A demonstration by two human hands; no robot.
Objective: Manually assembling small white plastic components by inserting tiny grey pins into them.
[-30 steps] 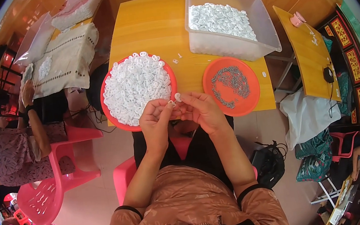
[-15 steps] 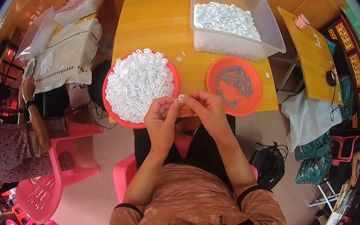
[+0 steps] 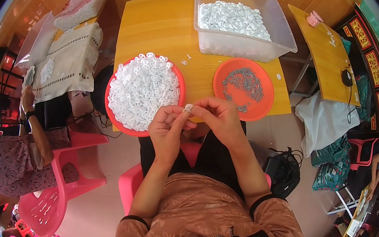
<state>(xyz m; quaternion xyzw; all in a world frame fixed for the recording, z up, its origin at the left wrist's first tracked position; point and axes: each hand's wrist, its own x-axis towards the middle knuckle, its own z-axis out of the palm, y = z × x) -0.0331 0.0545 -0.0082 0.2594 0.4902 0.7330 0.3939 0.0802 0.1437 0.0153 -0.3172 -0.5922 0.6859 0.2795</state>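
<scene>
Between the fingertips of both hands is one small white plastic piece [image 3: 188, 106], held over the table's near edge. My left hand [image 3: 168, 127] pinches it from the left, and my right hand [image 3: 218, 118] closes on its other side with thumb and forefinger. Whether a screw is also in the right fingers cannot be made out. Left of my hands, a red basin [image 3: 182, 87] is heaped with white plastic pieces [image 3: 143, 93], many with two holes. To the right, an orange-red dish [image 3: 258, 107] holds small grey metal screws or pins [image 3: 245, 84].
A clear plastic bin [image 3: 282, 26] of white pieces stands at the back right of the yellow table [image 3: 154, 23]. A few loose bits lie mid-table. At left another person [image 3: 14, 154] sits by a cloth-covered table [image 3: 68, 57]. A black bag [image 3: 284, 173] is on the floor to my right.
The whole view has shifted slightly, with table and basins a little further left. Both hands keep pinching the small white piece, which has turned a little.
</scene>
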